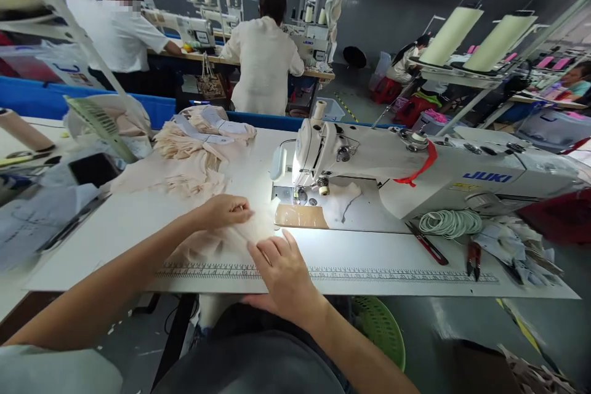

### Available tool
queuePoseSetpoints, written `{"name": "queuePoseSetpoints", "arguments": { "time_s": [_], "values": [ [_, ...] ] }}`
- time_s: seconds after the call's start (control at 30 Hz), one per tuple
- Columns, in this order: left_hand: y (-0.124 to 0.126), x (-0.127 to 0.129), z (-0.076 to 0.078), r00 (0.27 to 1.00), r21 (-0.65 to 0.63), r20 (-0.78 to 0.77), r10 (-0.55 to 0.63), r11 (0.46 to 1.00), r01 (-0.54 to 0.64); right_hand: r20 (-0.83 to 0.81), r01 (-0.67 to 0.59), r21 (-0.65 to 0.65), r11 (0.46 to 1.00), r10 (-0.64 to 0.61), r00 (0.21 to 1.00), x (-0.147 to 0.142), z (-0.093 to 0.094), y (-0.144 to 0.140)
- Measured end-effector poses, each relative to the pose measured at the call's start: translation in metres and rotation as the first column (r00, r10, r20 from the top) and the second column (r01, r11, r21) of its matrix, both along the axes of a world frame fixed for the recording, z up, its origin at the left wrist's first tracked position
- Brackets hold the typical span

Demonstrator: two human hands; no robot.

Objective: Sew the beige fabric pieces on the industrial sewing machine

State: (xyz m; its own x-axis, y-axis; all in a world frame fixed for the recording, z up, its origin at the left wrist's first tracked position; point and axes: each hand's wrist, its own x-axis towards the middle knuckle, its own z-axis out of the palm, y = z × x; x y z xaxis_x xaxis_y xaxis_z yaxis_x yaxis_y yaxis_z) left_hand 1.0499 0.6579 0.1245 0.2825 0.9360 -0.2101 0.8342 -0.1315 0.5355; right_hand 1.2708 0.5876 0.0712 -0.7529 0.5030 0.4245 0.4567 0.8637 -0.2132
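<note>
A thin beige fabric piece [210, 246] lies on the white table in front of the sewing machine [351, 148]. My left hand [224, 212] is closed, its curled fingers pinching the upper part of this fabric. Over the fabric's right edge, my right hand [286, 274] rests with its fingers spread and its thumb low near the table's front edge. The machine's needle area [300, 194] is lit, up and to the right of both hands. Behind my left hand lies a pile of gathered beige pieces [194, 141] with paper labels on top.
A printed ruler [392, 275] runs along the table's front edge. To the right lie a red cutter [429, 243], thread snips [473, 258], a coil of pale green cord [450, 223] and scraps [517, 246]. A phone [90, 169] lies left. Co-workers [263, 55] sit beyond.
</note>
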Motion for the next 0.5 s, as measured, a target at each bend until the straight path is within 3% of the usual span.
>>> {"name": "queuePoseSetpoints", "arguments": {
  "time_s": [0.1,0.17,0.2,0.23,0.3,0.33,0.37,0.4,0.43,0.5],
  "values": [
    [-0.049,-0.030,0.007,0.982,-0.221,0.186,0.031,0.975,0.011,-0.151,-0.043,0.038,0.998,0.048,0.987,0.010,-0.007,-0.033],
    [-0.090,-0.055,0.011,0.959,-0.382,0.257,0.121,0.924,-0.015,-0.304,-0.104,-0.142,0.984,0.057,0.951,0.017,-0.008,-0.056],
    [-0.111,-0.067,0.012,0.948,-0.447,0.273,0.161,0.894,-0.023,-0.370,-0.159,-0.310,0.937,0.035,0.928,0.022,-0.010,-0.067],
    [-0.131,-0.079,0.012,0.940,-0.503,0.280,0.193,0.864,-0.027,-0.412,-0.223,-0.501,0.836,-0.004,0.911,0.027,-0.012,-0.076],
    [-0.166,-0.098,0.005,0.932,-0.588,0.282,0.229,0.809,-0.021,-0.419,-0.305,-0.812,0.497,-0.133,0.898,0.036,-0.024,-0.088],
    [-0.179,-0.104,-0.002,0.930,-0.618,0.277,0.242,0.786,-0.020,-0.387,-0.307,-0.894,0.326,-0.215,0.897,0.040,-0.034,-0.091],
    [-0.187,-0.107,-0.012,0.928,-0.637,0.271,0.257,0.770,-0.027,-0.341,-0.292,-0.936,0.195,-0.310,0.887,0.044,-0.047,-0.092],
    [-0.191,-0.107,-0.025,0.923,-0.647,0.270,0.274,0.761,-0.037,-0.297,-0.275,-0.955,0.114,-0.414,0.861,0.046,-0.063,-0.091],
    [-0.192,-0.106,-0.040,0.915,-0.647,0.279,0.293,0.761,-0.046,-0.258,-0.255,-0.964,0.079,-0.524,0.812,0.048,-0.080,-0.088],
    [-0.182,-0.097,-0.074,0.891,-0.616,0.316,0.325,0.785,-0.068,-0.175,-0.180,-0.982,0.064,-0.683,0.709,0.049,-0.114,-0.078]
  ]
}}
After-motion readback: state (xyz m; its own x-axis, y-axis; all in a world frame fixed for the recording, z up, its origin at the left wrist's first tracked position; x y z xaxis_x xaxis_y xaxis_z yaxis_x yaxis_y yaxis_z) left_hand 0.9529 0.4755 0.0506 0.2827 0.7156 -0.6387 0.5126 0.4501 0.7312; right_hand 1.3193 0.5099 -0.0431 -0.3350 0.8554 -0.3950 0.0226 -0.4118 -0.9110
